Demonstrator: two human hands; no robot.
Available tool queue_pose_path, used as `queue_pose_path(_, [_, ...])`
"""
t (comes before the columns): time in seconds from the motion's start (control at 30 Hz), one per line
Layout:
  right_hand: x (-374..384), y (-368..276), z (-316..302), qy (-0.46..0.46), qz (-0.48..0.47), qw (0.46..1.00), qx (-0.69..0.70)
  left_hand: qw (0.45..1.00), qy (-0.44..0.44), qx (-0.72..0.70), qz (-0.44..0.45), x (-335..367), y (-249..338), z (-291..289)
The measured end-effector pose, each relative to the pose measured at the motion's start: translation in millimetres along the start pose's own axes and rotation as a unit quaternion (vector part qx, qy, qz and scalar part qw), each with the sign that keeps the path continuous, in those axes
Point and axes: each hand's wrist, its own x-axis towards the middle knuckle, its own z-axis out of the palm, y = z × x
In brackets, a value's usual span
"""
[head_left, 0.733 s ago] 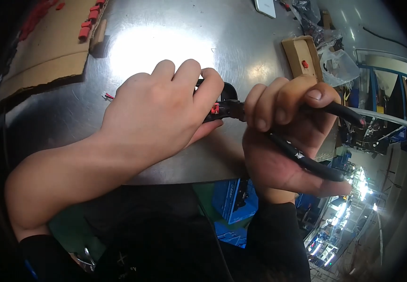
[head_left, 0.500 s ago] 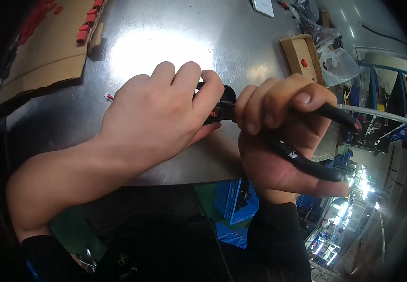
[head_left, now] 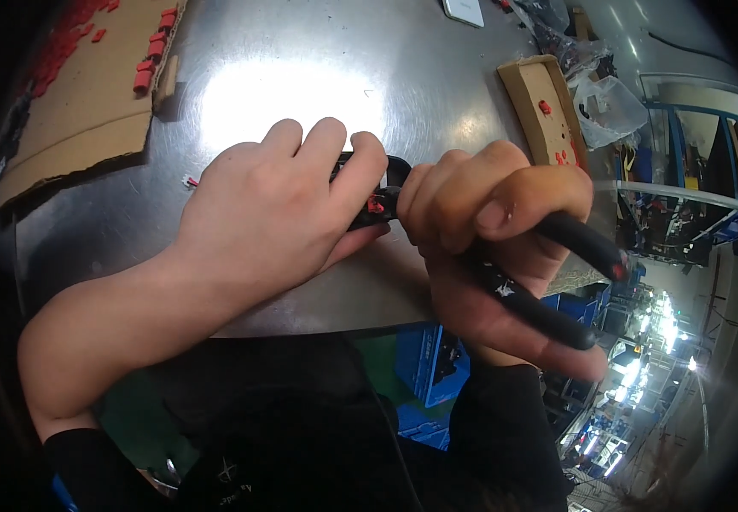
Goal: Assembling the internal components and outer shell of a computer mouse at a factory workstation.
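Head view: left hand (head_left: pixel 271 200) curled round black casing (head_left: pixel 398 171), right hand (head_left: pixel 484 209) clutching pliers (head_left: pixel 548 318).

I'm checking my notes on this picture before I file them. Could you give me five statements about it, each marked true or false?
1. The right hand grips a black-handled tool. True.
2. That tool's handle ends touch each other. False: they stand apart.
3. Red pieces lie on the brown cardboard at the left. True.
4. Only one hand holds something. False: the left hand holds a black part.
5. A white slab lies on the metal table. True.
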Motion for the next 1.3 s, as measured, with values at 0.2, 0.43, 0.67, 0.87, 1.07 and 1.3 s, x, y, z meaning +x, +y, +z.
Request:
queue_pose_path(0.2, [21.4, 11.8, -23.8, 0.058, -0.092, 0.989, 0.100, 1.000, -0.005, -0.005, -0.019, 9.0, -13.0, -11.8])
queue_pose_path(0.43, [32.2, 34.6, -64.9, 0.182, 0.040, 0.954, -0.234, 0.992, 0.007, -0.128, -0.020, 12.8, -28.1, -17.0])
queue_pose_path(0.67, [29.1, 42.2, -66.4, 0.120, 0.069, 0.958, -0.250, 0.726, 0.034, -0.599, -0.336, 28.1, -67.8, -67.6])
queue_pose_path(0.87, [35.6, 37.0, -52.3, 0.066, 0.056, 0.960, -0.268, 0.474, 0.117, -0.764, -0.421, 8.7, -183.1, -63.6])
queue_pose_path(1.07, [28.9, 37.2, -62.2, 0.049, 0.090, 0.953, -0.287, 0.596, 0.306, -0.581, -0.462, 14.4, -237.2, -63.7])
queue_pose_path(1.3, [43.2, 28.1, -46.1, 0.001, 0.018, 0.960, -0.279, 0.725, 0.494, -0.143, -0.458, -106.9, -451.9, -233.8])
